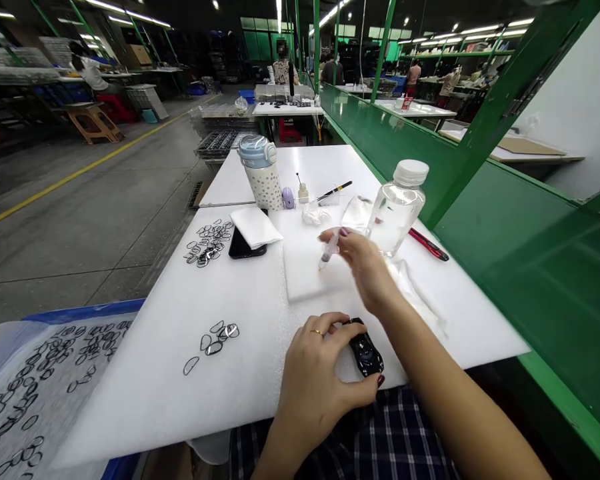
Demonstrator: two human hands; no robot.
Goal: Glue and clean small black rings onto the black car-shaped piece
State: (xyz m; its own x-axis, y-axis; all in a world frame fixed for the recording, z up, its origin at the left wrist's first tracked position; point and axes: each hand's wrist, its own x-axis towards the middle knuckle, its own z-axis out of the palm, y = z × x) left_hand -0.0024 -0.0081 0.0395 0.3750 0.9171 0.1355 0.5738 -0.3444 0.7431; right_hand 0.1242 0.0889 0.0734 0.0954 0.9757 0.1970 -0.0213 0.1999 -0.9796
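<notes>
My left hand is closed around a small glossy black casing, rounded like a computer mouse, at the near edge of the table. Thumb and fingers grip its two ends. Further forward, my right hand pinches a translucent syringe, its thin tip slanting down over a white foam pad. Just beyond that hand stands a clear bottle with a white cap. Several thin black rings lie loose left of my left hand.
A heap of black rings lies beside a phone under a folded white tissue. Behind are a dotted tumbler and a small jar. A red cutter lies right. A blue-rimmed bin of rings stands left.
</notes>
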